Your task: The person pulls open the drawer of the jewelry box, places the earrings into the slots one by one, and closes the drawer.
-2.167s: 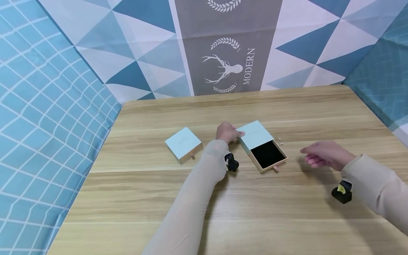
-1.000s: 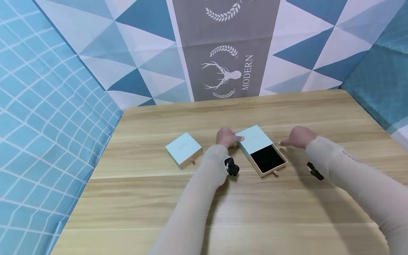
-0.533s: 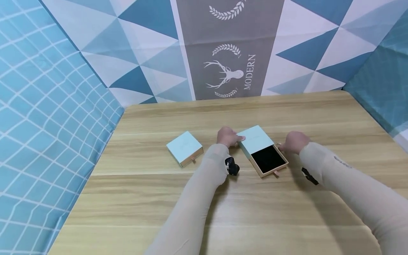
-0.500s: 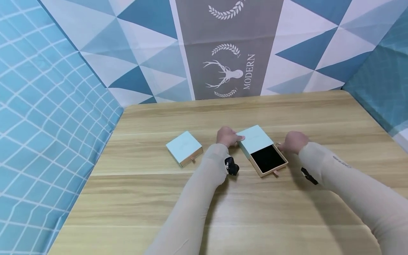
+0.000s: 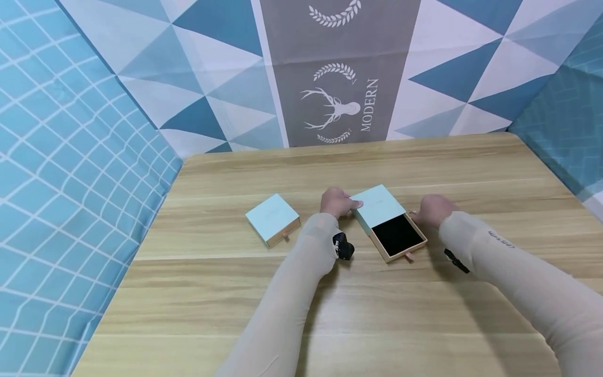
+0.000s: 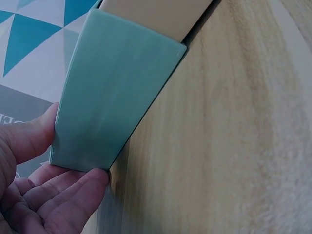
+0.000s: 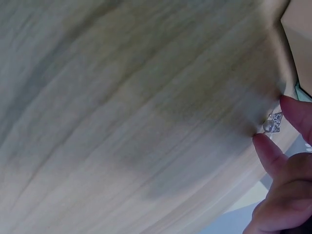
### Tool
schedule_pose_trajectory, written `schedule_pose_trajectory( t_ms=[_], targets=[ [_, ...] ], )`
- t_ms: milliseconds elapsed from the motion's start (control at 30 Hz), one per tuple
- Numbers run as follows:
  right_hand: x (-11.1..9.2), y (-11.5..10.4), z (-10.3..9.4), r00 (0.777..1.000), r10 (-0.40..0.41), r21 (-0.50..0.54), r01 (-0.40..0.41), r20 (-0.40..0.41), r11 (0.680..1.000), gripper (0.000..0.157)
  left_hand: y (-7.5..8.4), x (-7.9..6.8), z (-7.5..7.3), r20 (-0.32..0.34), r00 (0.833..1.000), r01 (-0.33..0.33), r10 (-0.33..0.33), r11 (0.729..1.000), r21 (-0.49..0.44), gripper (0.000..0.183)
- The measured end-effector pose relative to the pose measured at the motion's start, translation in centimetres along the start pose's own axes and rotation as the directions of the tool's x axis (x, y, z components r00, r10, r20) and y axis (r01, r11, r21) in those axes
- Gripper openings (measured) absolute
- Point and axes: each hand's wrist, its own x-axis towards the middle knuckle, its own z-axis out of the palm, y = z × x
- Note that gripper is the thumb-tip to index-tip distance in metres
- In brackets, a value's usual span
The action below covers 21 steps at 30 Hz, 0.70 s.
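Note:
A pale blue drawer box (image 5: 378, 205) lies on the table with its tray pulled partway out, baring a black lining (image 5: 397, 235). My left hand (image 5: 335, 202) grips the far left corner of its sleeve; in the left wrist view the thumb lies on top and the fingers (image 6: 80, 197) are under the lower edge. Just right of the box is my right hand (image 5: 434, 210). In the right wrist view, its thumb and finger stand apart on either side of a small sparkling earring (image 7: 273, 123). In the head view the hand partly hides the jewellery there.
A second pale blue box (image 5: 272, 217), pushed shut, sits to the left of my left hand. A pink ribbon tab (image 5: 409, 257) sticks out of the tray's front. Patterned cloth (image 5: 226, 78) hangs behind the wooden table (image 5: 282, 298).
My right hand has come in from the right to the jewellery beside the box, and over the last half second it has shifted only slightly. My left hand keeps its grip on the box.

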Motion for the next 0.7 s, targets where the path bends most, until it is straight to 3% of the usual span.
schedule_pose_trajectory(
  t_ms=[300,433,533,700],
  targets=[
    [-0.5,-0.2,0.0,1.0,-0.009,0.004,0.009,-0.022,1.0,0.046,0.0,0.0,0.1,0.009,1.0,-0.006,0.006,1.0,-0.005,0.052],
    [-0.9,0.2,0.0,0.994,-0.091,-0.005,0.091,-0.053,0.996,0.036,0.0,-0.1,0.0,0.02,1.0,-0.002,0.003,1.0,-0.019,0.045],
    [-1.3,0.7,-0.4,0.976,-0.179,-0.054,0.173,-0.122,0.983,0.019,0.0,-0.2,-0.1,0.023,1.0,0.0,0.001,0.999,-0.045,0.04],
    [-2.1,1.5,-1.0,0.947,-0.254,-0.13,0.232,-0.196,0.964,0.029,0.0,-0.2,-0.2,0.02,1.0,0.0,0.002,0.997,-0.078,0.039]
  ],
)
